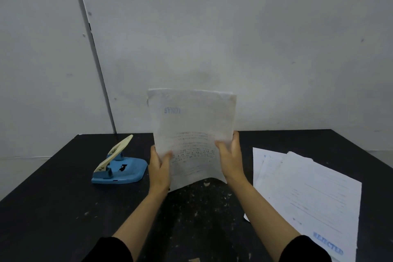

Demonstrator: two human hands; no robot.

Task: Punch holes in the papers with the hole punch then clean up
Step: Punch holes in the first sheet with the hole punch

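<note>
A: Two hands hold one sheaf [192, 132] upright, its lower edge bowed up off the table [53, 208]. The sheets could fan or slip out of line, I'd judge, since only the side edges are pinched and the middle sags.

B: And the grip?

A: From the head view, the left hand [159, 169] has its thumb in front and fingers behind the left edge, closed on the paper. The right hand [230, 157] clamps the right edge the same way.

B: Where's the punch [119, 166]?

A: Just left of the left hand, lever raised, nothing in it. A loose stack [308, 193] lies right of the right hand. Paper bits [204, 200] litter the table below the hands; a careless sweep could scatter them.
</note>
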